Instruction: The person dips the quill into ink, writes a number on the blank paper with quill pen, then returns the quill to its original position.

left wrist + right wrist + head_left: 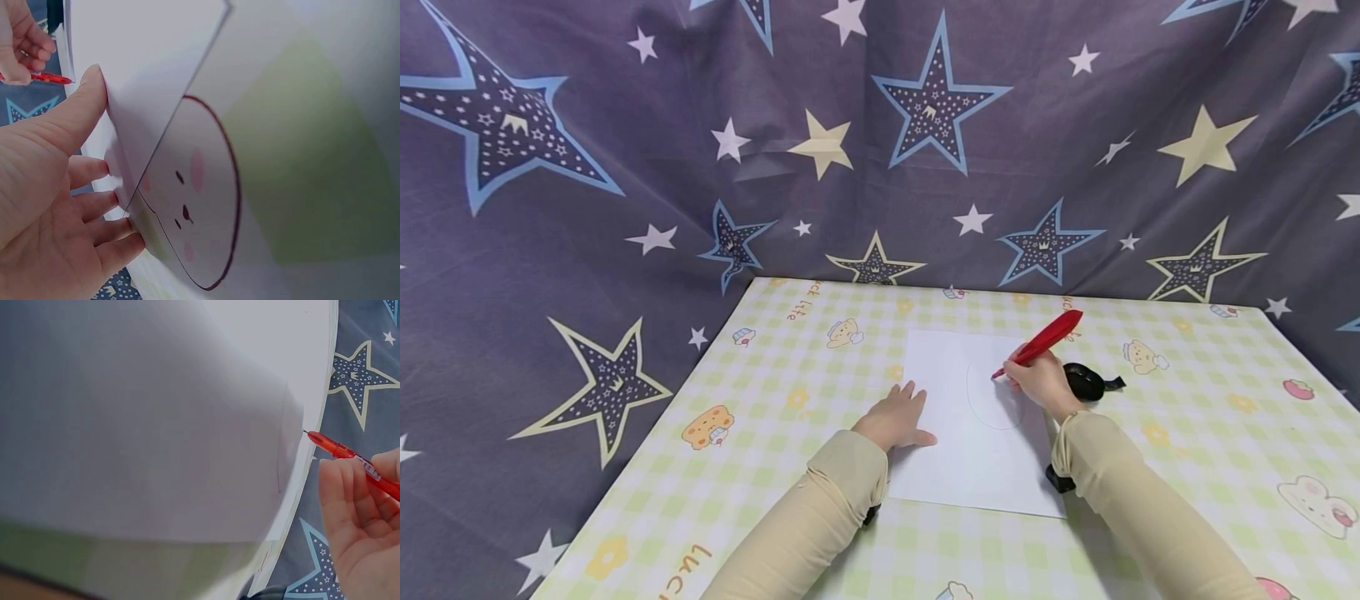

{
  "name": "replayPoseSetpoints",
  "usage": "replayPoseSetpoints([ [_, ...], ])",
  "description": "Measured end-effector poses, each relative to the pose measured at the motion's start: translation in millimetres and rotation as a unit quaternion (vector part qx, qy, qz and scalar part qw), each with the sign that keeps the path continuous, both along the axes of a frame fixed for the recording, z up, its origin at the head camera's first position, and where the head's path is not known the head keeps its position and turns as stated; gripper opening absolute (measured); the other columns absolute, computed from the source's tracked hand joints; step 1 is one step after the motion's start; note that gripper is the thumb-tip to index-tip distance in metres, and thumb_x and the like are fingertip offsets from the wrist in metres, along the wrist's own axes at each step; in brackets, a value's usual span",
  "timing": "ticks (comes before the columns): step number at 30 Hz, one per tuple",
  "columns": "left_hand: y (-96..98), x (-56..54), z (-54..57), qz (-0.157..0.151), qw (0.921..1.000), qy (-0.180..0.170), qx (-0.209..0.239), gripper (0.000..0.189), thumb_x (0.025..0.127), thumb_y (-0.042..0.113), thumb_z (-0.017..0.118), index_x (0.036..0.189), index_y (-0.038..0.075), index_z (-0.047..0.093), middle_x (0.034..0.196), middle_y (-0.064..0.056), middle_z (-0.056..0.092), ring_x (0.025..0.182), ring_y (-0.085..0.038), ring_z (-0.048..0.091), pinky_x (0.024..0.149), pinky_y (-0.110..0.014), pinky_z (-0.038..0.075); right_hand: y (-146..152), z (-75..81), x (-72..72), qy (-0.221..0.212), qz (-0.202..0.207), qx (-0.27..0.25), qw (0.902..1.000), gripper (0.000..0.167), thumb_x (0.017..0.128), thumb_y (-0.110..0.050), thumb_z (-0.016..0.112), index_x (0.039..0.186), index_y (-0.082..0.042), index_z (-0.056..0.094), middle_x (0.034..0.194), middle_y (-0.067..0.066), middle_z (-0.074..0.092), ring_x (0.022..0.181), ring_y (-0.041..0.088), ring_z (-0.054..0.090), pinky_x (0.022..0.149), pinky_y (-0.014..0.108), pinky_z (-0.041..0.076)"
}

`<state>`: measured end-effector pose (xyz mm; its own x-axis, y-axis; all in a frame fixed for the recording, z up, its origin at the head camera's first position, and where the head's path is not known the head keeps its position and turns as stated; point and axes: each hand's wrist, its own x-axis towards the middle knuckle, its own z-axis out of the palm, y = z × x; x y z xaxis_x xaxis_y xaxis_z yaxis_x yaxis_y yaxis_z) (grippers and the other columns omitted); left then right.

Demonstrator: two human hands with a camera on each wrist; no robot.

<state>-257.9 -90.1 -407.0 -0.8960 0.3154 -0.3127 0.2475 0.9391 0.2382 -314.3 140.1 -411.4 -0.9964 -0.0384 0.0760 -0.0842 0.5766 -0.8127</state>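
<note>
A sheet of white paper (962,467) lies on the table, carrying a thin curved line (970,400) like part of an oval. My right hand (1041,383) pinches a red pen (1048,335) with a broad, feather-shaped top. In the right wrist view the pen (334,447) shows a clear red grip and a dark point at the paper; whether it touches, I cannot tell. My left hand (895,417) rests at the sheet's left edge with fingers spread. The left wrist view shows the left thumb (87,106) extended over the paper (144,56).
A black rounded object with a strap (1084,382) is beside my right hand. The tablecloth (820,483) has green checks and cartoon prints. Behind the table's far edge hangs a dark star-patterned curtain (910,200).
</note>
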Motion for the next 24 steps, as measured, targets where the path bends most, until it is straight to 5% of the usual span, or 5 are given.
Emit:
replayPoseSetpoints([
  [19,0.3,1.0,1.8,0.001,1.0000,-0.001,-0.002,0.077,0.085,0.041,0.063,0.143,0.002,0.031,0.149,-0.017,0.021,0.135,-0.034,0.017,0.108,-0.040,0.020,-6,0.3,0.0,-0.002,0.003,-0.003,1.0000,0.008,0.085,-0.006,0.054,0.082,0.000,0.057,0.062,0.011,0.057,0.055,0.018,0.054,0.052,0.026,0.042],
  [24,-0.2,-7.9,-11.2,0.001,1.0000,0.001,-0.004,0.080,0.084,0.045,0.063,0.143,0.002,0.030,0.149,-0.017,0.020,0.135,-0.034,0.016,0.109,-0.039,0.019,-7,0.1,-0.4,-0.005,0.003,-0.003,1.0000,0.007,0.085,-0.006,0.054,0.082,0.000,0.057,0.062,0.011,0.057,0.054,0.018,0.054,0.050,0.025,0.041],
])
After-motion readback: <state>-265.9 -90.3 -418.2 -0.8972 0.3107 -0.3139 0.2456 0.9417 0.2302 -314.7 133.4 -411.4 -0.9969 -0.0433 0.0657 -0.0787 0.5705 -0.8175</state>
